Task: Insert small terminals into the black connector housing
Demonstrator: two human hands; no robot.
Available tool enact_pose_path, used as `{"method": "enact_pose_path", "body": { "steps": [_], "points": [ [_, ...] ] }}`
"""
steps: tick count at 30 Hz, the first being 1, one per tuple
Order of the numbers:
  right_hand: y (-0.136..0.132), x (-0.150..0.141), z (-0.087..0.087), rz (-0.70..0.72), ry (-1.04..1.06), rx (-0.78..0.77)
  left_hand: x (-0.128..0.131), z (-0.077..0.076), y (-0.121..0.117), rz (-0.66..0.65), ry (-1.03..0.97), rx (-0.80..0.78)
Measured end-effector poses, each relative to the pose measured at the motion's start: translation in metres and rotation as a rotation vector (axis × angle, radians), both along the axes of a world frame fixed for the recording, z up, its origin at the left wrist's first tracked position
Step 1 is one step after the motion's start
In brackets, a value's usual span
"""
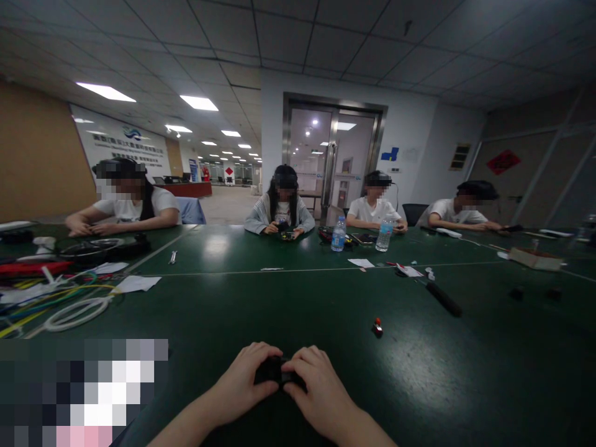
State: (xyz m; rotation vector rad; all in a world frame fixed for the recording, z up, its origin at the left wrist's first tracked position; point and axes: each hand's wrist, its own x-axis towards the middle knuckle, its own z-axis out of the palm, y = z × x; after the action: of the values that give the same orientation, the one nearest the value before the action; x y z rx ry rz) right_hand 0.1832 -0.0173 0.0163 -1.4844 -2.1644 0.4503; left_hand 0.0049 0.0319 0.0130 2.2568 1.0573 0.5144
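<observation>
Close in front of me, just above the dark green table (223,329), my left hand (249,379) and my right hand (314,385) face each other. Between them is a small black object (269,371), gripped from both sides by thumbs and curled fingers. Much of it is hidden by the fingers, so its kind cannot be made out. Beyond my right hand, a small red and silver item (377,327) with an orange top lies on the tabletop.
Coils of cable (79,313) and white paper (137,284) lie at left. Farther off stand two water bottles (339,234). A black-handled tool (443,299) and an open box (535,257) lie right. Several people sit across the table; a pixelated area covers the lower left.
</observation>
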Motion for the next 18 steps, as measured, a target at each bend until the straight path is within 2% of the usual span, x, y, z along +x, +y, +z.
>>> {"method": "enact_pose_path", "body": {
  "steps": [7,18],
  "points": [
    [-0.0005,0.0009,0.0006,0.001,0.026,0.007,-0.0012,0.0016,-0.0003,-0.008,-0.007,-0.024],
    [0.0011,0.0011,-0.0046,0.005,0.041,-0.002,-0.0016,-0.0051,0.0022,-0.014,-0.014,0.007]
  ]
}}
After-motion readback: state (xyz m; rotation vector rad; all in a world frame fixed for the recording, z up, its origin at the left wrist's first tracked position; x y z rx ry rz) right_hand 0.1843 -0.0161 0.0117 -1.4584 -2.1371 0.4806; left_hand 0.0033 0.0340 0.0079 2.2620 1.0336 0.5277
